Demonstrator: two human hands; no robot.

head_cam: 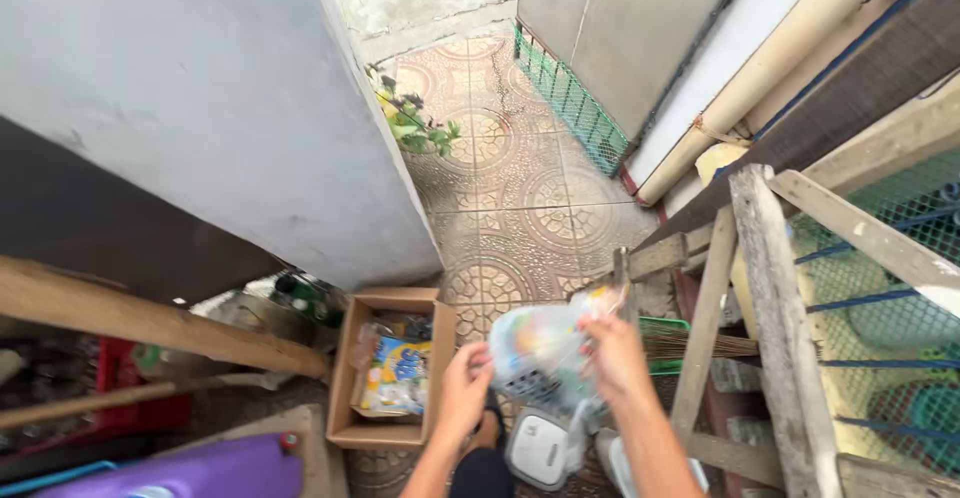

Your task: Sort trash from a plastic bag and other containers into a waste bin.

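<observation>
My left hand and my right hand both grip a clear plastic bag with pale, colourful contents, held up between them above the floor. The left hand pinches the bag's left edge, the right hand holds its right top corner. The bag is blurred, so its contents are unclear. Just left of my left hand an open cardboard box sits on the floor with plastic wrappers inside. Below the bag lie a white plastic jug and my foot.
A grey wall stands on the left, with a potted plant at its far corner. Patterned floor tiles run ahead. A wooden frame with green mesh stands on the right. A purple container and a red crate are at the lower left.
</observation>
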